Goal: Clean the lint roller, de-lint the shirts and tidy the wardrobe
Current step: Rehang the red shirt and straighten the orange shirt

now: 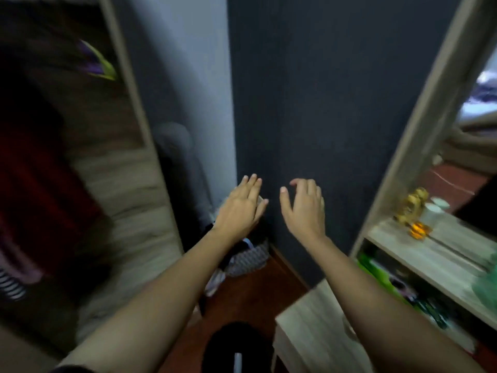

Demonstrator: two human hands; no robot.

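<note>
Both my arms reach forward toward a dark blue wall. My left hand (242,205) is flat, fingers together and stretched out, holding nothing. My right hand (304,205) is a little to its right, fingers slightly curled and apart, also holding nothing. The open wardrobe (129,184) fills the left side, blurred by motion; dark red clothing (35,184) and a striped garment (10,286) hang inside it. No lint roller shows clearly in the head view.
A patterned basket of laundry (247,259) stands on the wooden floor below my left hand. At the right is a light wood shelf unit (435,254) with white cups (433,211), a golden object and green items below. A low wooden top (314,327) sits near my right forearm.
</note>
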